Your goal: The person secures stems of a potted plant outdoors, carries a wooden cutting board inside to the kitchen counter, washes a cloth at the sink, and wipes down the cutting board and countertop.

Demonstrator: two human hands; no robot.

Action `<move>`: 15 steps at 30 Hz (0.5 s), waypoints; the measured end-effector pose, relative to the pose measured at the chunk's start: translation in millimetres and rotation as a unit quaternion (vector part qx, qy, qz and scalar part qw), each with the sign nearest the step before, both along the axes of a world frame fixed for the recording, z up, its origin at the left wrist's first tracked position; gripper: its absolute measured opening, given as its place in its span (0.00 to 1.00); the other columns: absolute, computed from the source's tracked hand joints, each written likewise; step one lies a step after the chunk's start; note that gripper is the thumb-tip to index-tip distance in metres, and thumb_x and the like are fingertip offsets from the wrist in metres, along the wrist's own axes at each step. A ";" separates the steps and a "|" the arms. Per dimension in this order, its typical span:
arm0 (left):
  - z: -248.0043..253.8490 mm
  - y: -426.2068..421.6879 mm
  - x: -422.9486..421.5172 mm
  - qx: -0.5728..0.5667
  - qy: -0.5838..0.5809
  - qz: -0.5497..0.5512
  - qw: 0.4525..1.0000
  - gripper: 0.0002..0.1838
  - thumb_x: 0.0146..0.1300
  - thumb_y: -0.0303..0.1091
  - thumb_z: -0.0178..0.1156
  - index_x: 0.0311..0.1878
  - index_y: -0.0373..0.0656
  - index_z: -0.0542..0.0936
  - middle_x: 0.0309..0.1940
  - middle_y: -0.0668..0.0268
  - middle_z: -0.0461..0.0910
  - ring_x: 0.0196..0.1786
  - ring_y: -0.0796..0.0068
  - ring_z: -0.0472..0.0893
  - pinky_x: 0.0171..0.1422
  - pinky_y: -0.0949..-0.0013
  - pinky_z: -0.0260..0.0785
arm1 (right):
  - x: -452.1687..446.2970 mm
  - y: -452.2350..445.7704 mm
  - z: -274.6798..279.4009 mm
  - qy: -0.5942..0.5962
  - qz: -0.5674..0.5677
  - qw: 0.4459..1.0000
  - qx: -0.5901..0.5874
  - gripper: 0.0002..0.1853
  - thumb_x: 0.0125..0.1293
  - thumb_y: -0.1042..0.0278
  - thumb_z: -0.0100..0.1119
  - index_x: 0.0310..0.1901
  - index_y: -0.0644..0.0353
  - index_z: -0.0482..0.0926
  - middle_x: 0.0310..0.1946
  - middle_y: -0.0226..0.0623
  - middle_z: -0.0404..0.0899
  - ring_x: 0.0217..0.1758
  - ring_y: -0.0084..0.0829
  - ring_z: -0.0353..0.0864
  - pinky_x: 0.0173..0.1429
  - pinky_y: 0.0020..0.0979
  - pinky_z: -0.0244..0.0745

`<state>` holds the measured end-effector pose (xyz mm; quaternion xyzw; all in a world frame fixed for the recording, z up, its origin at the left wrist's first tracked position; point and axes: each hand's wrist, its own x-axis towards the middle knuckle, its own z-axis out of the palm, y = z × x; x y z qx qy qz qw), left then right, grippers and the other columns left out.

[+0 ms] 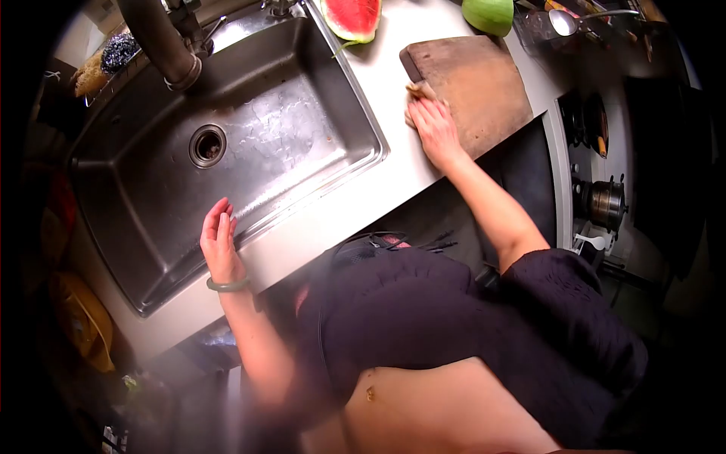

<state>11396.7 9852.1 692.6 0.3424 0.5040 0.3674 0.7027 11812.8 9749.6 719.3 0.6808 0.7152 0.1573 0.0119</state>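
At one o'clock, the right hand (434,130) pinches a beige cloth (420,90) at the nine-o'clock side of a cutting board (484,91), apparently wiping; another stroke would call for steady pressure. At nine o'clock, the left hand (219,240), empty, fingers loosely bent, hangs over the sink (136,189).

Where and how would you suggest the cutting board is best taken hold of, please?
Probably by its near edge, from the person's side, pinched above and below: the cutting board lies flat, and that edge reaches the front of the counter, which may leave room to get underneath. The right hand, on the cloth, is at its left edge.
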 end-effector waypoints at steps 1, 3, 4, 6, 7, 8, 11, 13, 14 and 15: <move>-2.8 -2.7 -6.3 -0.005 0.012 0.000 1.000 0.17 0.64 0.34 0.51 0.54 0.38 0.70 0.53 0.63 0.71 0.55 0.72 0.70 0.57 0.70 0.61 | -10.3 -21.0 0.8 -0.001 -0.024 1.000 -0.015 0.17 0.52 0.73 0.47 0.45 0.65 0.71 0.44 0.42 0.73 0.53 0.36 0.69 0.58 0.35 0.60; -11.6 -3.7 -11.5 -0.022 0.010 0.002 1.000 0.16 0.64 0.34 0.51 0.53 0.38 0.71 0.53 0.63 0.71 0.56 0.71 0.69 0.58 0.70 0.61 | -25.9 -62.3 2.6 0.020 -0.058 0.997 -0.039 0.20 0.49 0.75 0.49 0.48 0.66 0.70 0.44 0.45 0.73 0.52 0.39 0.70 0.57 0.36 0.62; -15.1 -3.2 -12.1 -0.018 0.024 -0.001 1.000 0.16 0.64 0.34 0.51 0.53 0.38 0.71 0.53 0.64 0.71 0.56 0.71 0.69 0.58 0.70 0.60 | -33.1 -79.5 3.5 0.019 -0.059 0.997 -0.039 0.20 0.49 0.75 0.49 0.48 0.66 0.70 0.44 0.45 0.73 0.52 0.39 0.70 0.57 0.36 0.62; -19.1 -0.7 -11.6 -0.012 0.036 -0.006 0.999 0.16 0.64 0.34 0.51 0.54 0.39 0.71 0.53 0.64 0.70 0.56 0.72 0.69 0.58 0.70 0.59 | -46.5 -111.6 2.7 0.116 -0.123 0.983 -0.070 0.24 0.48 0.80 0.49 0.52 0.68 0.68 0.49 0.49 0.71 0.54 0.43 0.69 0.58 0.39 0.62; -17.9 1.2 -8.9 -0.015 0.035 -0.006 0.999 0.16 0.64 0.34 0.51 0.54 0.39 0.71 0.53 0.64 0.70 0.56 0.72 0.69 0.58 0.70 0.59 | -49.9 -125.7 -6.0 0.204 -0.142 0.967 -0.055 0.27 0.49 0.84 0.48 0.55 0.69 0.66 0.54 0.54 0.66 0.59 0.47 0.65 0.62 0.42 0.60; -14.1 3.0 -5.1 -0.012 0.022 -0.005 1.000 0.16 0.64 0.34 0.51 0.54 0.39 0.71 0.54 0.64 0.70 0.57 0.72 0.68 0.59 0.70 0.59 | -52.3 -125.1 -7.6 0.235 -0.140 0.961 -0.040 0.26 0.51 0.84 0.46 0.56 0.69 0.65 0.56 0.55 0.64 0.60 0.49 0.63 0.63 0.42 0.57; -1.9 7.7 5.4 -0.003 0.003 -0.009 1.000 0.17 0.64 0.34 0.50 0.54 0.39 0.70 0.55 0.63 0.70 0.58 0.71 0.68 0.59 0.69 0.59 | -51.4 -101.3 -17.8 0.270 -0.120 0.955 -0.001 0.25 0.53 0.84 0.44 0.57 0.68 0.65 0.58 0.57 0.61 0.63 0.51 0.59 0.65 0.42 0.54; 2.3 9.6 9.6 0.011 -0.015 -0.025 1.000 0.17 0.64 0.34 0.50 0.54 0.37 0.70 0.55 0.62 0.70 0.58 0.70 0.68 0.60 0.69 0.59 | -43.5 -59.6 -27.4 0.275 -0.102 0.955 0.038 0.24 0.56 0.82 0.43 0.57 0.67 0.64 0.59 0.58 0.59 0.64 0.52 0.56 0.67 0.43 0.51; 2.6 10.3 10.3 0.010 -0.011 -0.032 0.999 0.17 0.64 0.34 0.50 0.54 0.37 0.70 0.55 0.62 0.70 0.58 0.70 0.68 0.60 0.69 0.59 | -41.3 -34.0 -32.9 0.274 -0.103 0.954 0.061 0.23 0.56 0.81 0.43 0.57 0.67 0.64 0.60 0.57 0.58 0.65 0.51 0.55 0.67 0.42 0.50; 2.7 11.1 11.1 0.015 -0.007 -0.035 0.999 0.17 0.65 0.35 0.49 0.54 0.37 0.70 0.55 0.62 0.70 0.58 0.70 0.68 0.60 0.68 0.59 | -40.7 -7.0 -42.1 0.276 -0.097 0.951 0.103 0.22 0.55 0.81 0.43 0.55 0.67 0.66 0.58 0.55 0.61 0.64 0.49 0.58 0.66 0.42 0.52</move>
